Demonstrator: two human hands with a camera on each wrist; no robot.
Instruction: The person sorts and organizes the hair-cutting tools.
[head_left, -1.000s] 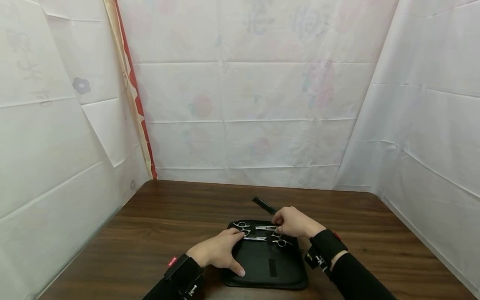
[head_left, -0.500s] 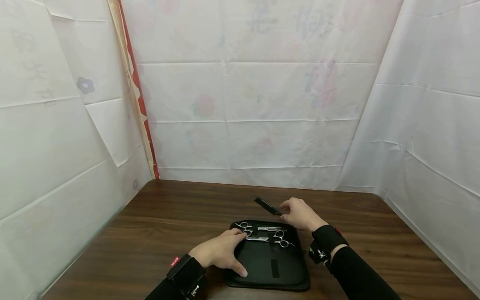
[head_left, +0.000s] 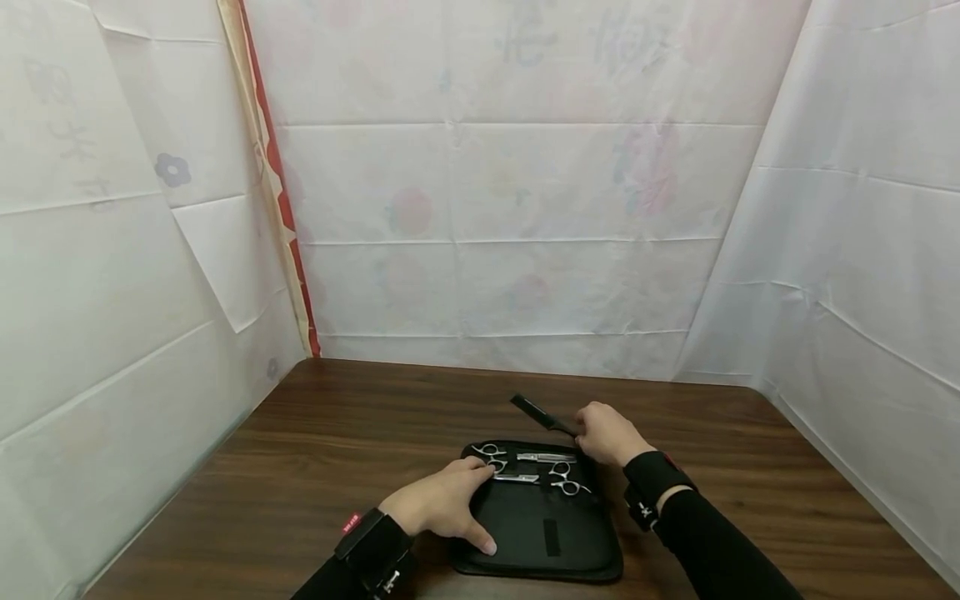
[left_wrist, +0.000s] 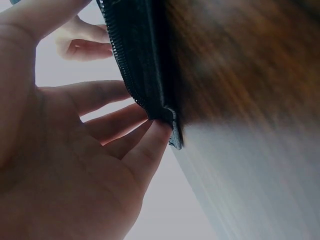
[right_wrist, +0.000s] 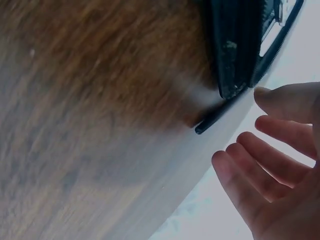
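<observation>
Rectangular black leather-look case (head_left: 517,521): partly under the outspread left hand (head_left: 438,500), judged pliable; slim black plastic-looking comb (head_left: 536,412): left of the loosely extended right hand (head_left: 611,435), contact unclear, likely light, stiff, slick; pinch its handle (head_left: 562,427)

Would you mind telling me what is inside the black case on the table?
Two pairs of silver scissors lie inside the black case, handles toward opposite sides. The left hand covers part of its left side, so whatever lies under that hand cannot be seen.

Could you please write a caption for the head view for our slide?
Left hand on a black case of scissors, right hand at a comb.
</observation>
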